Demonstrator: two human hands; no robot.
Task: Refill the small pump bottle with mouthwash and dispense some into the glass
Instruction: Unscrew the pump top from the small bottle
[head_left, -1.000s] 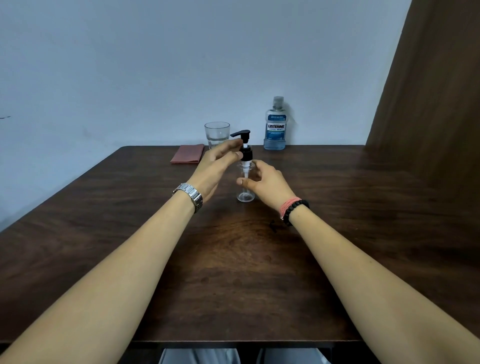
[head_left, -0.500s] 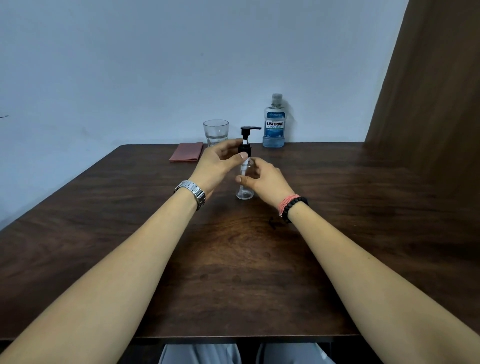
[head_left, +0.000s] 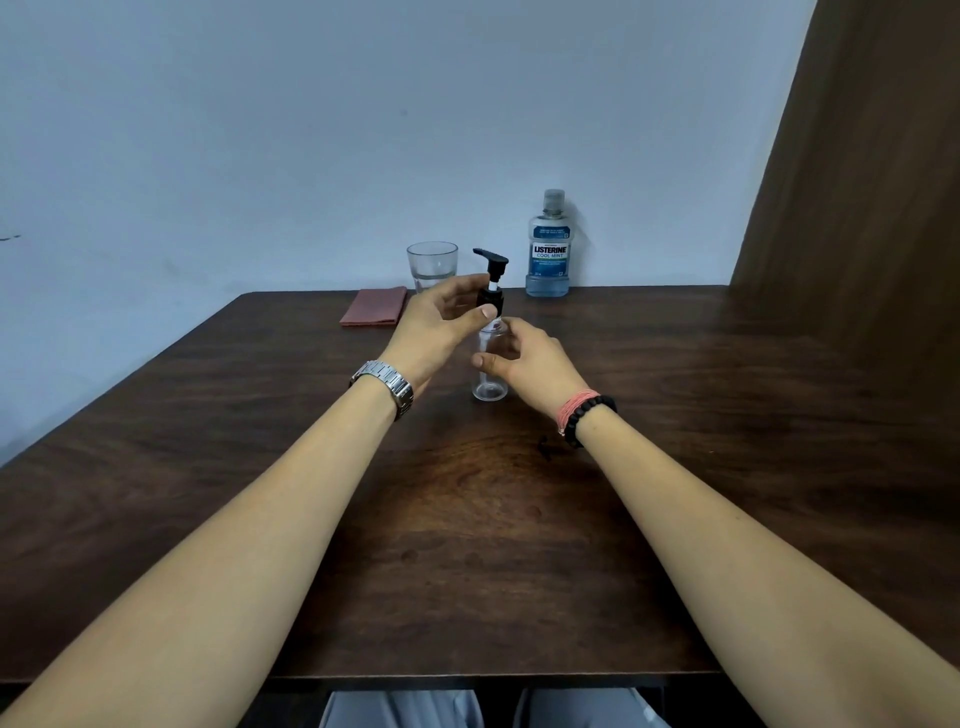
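Observation:
A small clear pump bottle (head_left: 489, 384) stands upright and looks empty in the middle of the dark wooden table (head_left: 467, 519). Its black pump head (head_left: 491, 275) points its nozzle to the left. My left hand (head_left: 441, 325) pinches the black collar of the pump between thumb and fingers. My right hand (head_left: 524, 358) grips the clear body of the bottle. A drinking glass (head_left: 432, 262) with a little clear liquid stands at the table's back edge. The blue mouthwash bottle (head_left: 548, 249), capped, stands to its right by the wall.
A folded reddish cloth (head_left: 375, 306) lies at the back left of the table, beside the glass. A white wall runs behind the table and a brown wooden panel (head_left: 857, 208) rises at the right. My lap shows under the near edge.
The pump nozzle pointed left, then right, and now left again as my left hand turned the pump collar. My right hand stayed on the bottle's body.

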